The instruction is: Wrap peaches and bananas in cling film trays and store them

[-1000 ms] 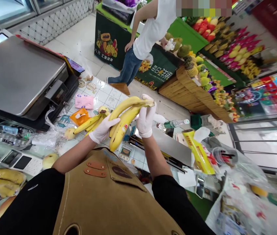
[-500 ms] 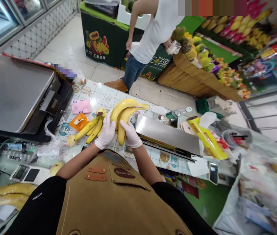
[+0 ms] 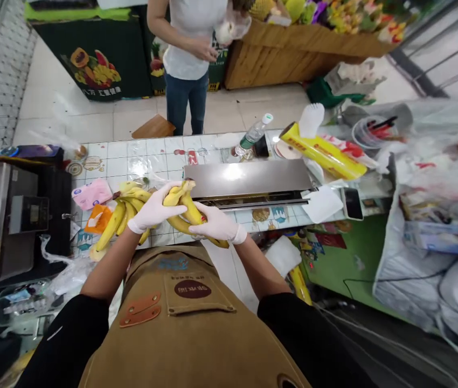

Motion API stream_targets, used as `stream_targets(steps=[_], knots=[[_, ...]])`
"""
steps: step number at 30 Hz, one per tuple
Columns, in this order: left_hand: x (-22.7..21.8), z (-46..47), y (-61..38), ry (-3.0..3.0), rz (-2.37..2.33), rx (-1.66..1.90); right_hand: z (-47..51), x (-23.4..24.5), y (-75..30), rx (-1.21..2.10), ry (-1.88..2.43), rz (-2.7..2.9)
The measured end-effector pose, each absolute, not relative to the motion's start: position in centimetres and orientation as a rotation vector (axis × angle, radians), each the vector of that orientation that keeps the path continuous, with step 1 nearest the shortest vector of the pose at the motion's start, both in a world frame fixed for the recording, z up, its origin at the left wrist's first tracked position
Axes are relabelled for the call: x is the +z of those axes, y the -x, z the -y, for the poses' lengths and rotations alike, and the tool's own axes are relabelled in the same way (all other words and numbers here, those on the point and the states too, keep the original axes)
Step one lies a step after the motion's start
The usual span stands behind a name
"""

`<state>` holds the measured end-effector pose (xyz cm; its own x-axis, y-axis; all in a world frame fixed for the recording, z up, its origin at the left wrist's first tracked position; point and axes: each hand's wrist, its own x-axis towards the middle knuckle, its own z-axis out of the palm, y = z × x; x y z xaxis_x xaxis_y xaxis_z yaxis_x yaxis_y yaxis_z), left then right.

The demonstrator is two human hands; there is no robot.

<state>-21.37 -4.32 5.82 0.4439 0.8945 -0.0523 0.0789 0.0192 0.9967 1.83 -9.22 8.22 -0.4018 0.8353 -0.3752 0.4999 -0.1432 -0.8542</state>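
Observation:
Both hands wear white gloves and hold a small bunch of bananas [image 3: 189, 209] between them, its stem end pointing away from me. My left hand [image 3: 157, 208] is closed around the bunch's left side near the stem. On the right side, my right hand [image 3: 215, 223] grips it with the thumb above and fingers along the lower fruit. Another bunch of bananas [image 3: 123, 213] lies on the counter just left of my left hand, partly covered by it. A long metal wrapping machine [image 3: 249, 179] stands right beyond my right hand.
A scale [image 3: 0, 221] stands at the left. A pink packet [image 3: 91, 193] and an orange wrapper [image 3: 98, 217] lie nearby. At the right are a water bottle [image 3: 254, 134], a yellow roll box [image 3: 326, 153] and a phone [image 3: 352, 203]. A person [image 3: 196, 40] stands across the counter.
The held bananas have been turned, so the stem now faces away and the tips point towards me. My view has swung right. The person across the counter now faces the counter, hands together.

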Motion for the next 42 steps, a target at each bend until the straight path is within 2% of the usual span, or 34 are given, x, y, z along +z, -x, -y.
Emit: stream_targets(steps=[4,14,17,25,33,38,42], knots=[[7.2,4.6,19.3,-1.345,-0.943,0.788,10.6,9.3,-2.9,1.453,1.559,1.848],[8.7,8.1,11.9,-1.486,-1.014,1.131,15.5,8.5,-10.0,0.793,1.651,1.529],[9.1,9.0,8.6,-1.556,-1.040,1.130,16.6,8.2,-13.6,0.678,1.647,1.502],[8.8,12.5,0.1,-1.629,-1.207,1.056,19.5,6.6,-22.5,0.722,1.589,1.605],[7.5,14.0,-4.2,-1.642,-1.300,1.079,18.9,4.1,-25.4,0.708,1.458,1.627],[6.6,13.5,-4.7,-1.467,-1.388,1.146,18.1,3.4,-30.0,0.556,1.682,1.054],[6.0,11.8,-3.2,-1.225,-1.422,1.302,20.8,-0.8,-35.7,0.304,1.903,0.613]])
